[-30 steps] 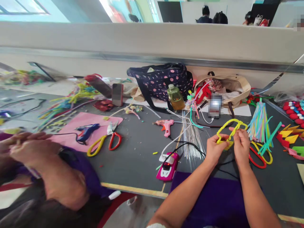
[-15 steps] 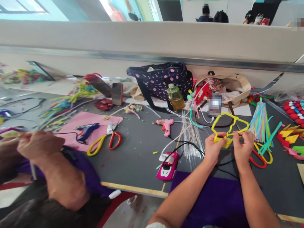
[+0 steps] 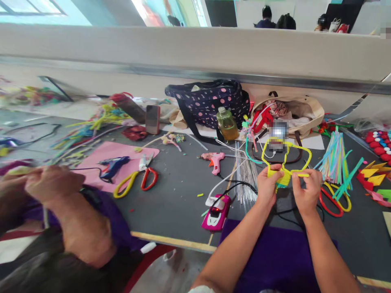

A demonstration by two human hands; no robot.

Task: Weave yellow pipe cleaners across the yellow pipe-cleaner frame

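My left hand pinches a small yellow piece that looks woven from pipe cleaners, with a bit of green at its lower edge. Two open yellow loops rise from its top and spread apart over the table. My right hand is closed with thumb and fingers on a yellow pipe cleaner running from the piece's right side. Below and right of that hand lie red-and-yellow-handled scissors. A bundle of pastel pipe cleaners stands behind them.
Left of my hands are silvery wires, a pink glue gun and a magenta power strip with cables. Behind are a bottle, a dotted bag and a beige bag. A co-worker's arm reaches in at left.
Both hands and the yellow piece have shifted slightly left. My right hand has drawn away from my left, and a yellow pipe cleaner now shows sideways at its fingers.
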